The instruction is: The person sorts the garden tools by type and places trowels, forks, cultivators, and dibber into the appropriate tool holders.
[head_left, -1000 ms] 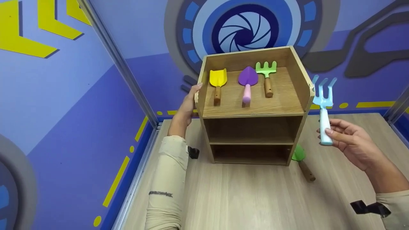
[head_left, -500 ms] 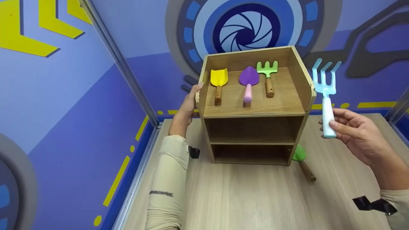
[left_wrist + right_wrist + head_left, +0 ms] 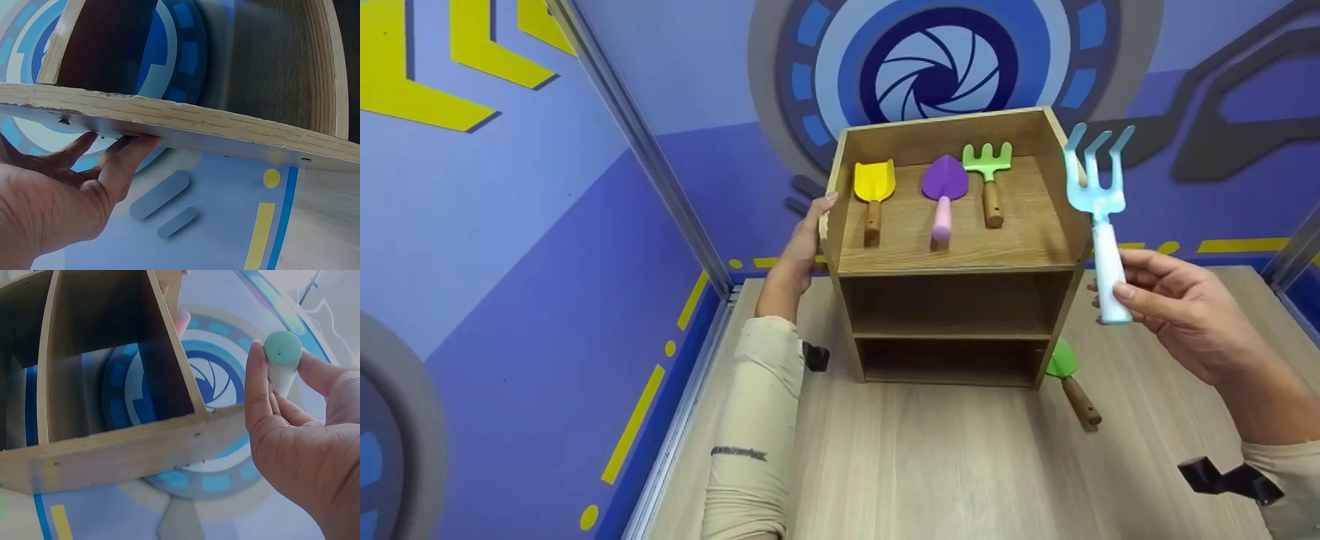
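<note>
My right hand [image 3: 1192, 319] pinches the white handle of a light-blue toy garden fork [image 3: 1096, 196] between thumb and fingers. The fork stands tines up, overlapping the right side of the wooden shelf [image 3: 956, 268] in the head view. In the right wrist view, the handle's round mint end [image 3: 282, 349] faces the camera. My left hand [image 3: 804, 241] touches the outer left side of the shelf, fingertips [image 3: 147, 143] against the panel in the left wrist view. On the top board lie a yellow shovel [image 3: 874, 181], a purple trowel [image 3: 945, 178] and a green rake [image 3: 988, 161].
A green trowel [image 3: 1078, 397] with a brown handle lies on the table [image 3: 945, 465], at the shelf's lower right, its blade partly hidden. Two lower compartments open toward me. A blue patterned wall [image 3: 697, 67] stands close behind, another [image 3: 525, 247] at left.
The right hand has raised the blue fork, first slightly rightward, then back left toward the shelf's right side. The left hand and the shelf stay put.
</note>
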The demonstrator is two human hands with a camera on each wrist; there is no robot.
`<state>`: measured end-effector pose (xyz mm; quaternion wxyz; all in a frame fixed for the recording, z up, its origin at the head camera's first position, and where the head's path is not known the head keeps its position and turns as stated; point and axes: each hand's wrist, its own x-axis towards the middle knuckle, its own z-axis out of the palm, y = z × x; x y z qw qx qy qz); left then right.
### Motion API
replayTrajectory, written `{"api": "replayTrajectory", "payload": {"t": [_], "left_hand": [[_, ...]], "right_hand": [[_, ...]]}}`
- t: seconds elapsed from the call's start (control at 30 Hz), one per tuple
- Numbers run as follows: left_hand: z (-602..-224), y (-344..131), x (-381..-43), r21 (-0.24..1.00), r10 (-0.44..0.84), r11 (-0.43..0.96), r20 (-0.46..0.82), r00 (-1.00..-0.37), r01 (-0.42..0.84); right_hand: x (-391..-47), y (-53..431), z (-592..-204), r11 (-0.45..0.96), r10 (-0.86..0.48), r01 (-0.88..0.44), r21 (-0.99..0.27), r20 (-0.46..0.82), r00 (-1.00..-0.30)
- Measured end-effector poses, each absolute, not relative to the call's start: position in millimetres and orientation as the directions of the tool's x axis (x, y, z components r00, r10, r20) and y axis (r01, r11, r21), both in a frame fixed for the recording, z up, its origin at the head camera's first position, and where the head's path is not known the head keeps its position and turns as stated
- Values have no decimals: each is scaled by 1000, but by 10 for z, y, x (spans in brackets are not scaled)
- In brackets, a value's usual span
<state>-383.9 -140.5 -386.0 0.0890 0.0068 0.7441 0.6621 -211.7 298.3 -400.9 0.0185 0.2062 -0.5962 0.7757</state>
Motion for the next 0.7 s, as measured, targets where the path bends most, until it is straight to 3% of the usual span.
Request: {"api": "replayTrajectory", "payload": {"t": [0.37,0.7], "left_hand": [[-3867,-1421,-3844,986,134,127,-125,-983,-108],[-3858,-1416,-3833,985,129,137,-119,-984,-101]], "right_hand": [[-2113,2742,-4132,-188,-426,-272,-944,328,-843],[-2112,2556,-4229,-63,-610,-218,-974,210,-764]]}}
